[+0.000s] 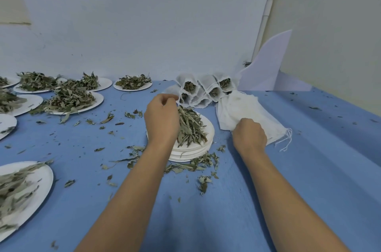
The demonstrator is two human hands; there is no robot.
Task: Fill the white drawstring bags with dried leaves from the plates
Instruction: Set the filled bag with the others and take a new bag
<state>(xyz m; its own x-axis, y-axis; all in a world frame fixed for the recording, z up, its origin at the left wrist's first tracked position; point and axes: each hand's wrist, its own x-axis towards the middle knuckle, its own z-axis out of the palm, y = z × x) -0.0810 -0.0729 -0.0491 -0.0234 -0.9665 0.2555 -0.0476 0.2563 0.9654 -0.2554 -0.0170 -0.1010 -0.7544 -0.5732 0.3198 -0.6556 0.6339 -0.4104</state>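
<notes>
Several filled bags (pixel 206 90), white with drawstring mouths showing dried leaves inside, lie stacked on their sides just above the centre of the frame. Beside them to the right, a flat pile of empty bags (pixel 247 109) spreads toward the right edge, its loose drawstrings (pixel 286 141) trailing off the near corner. Below the filled ones sits a stack of plates (pixel 208 138), white and round, with a heap of dried leaves (pixel 190 126) on the top plate. The left grip (pixel 161 119) hovers over the left side of this heap, knuckles up and fingers bunched close together, the tips meeting the white cloth at the left end of the filled stack; whether they actually pinch cloth or string I cannot tell. The right grip (pixel 249 134) rests on the near edge of the empty pile, fingers curled down onto the cloth, which disappears beneath it. Loose leaf scraps (pixel 191 166) litter the blue tabletop (pixel 309 169) around the stack and toward the left. More leaf-laden plates (pixel 70 99) crowd the left and upper left of the frame, and another plate (pixel 35 187) with leaves shows blurred at the lower left. A white board (pixel 266 66) leans against the pale wall (pixel 144 24) in the upper right.
</notes>
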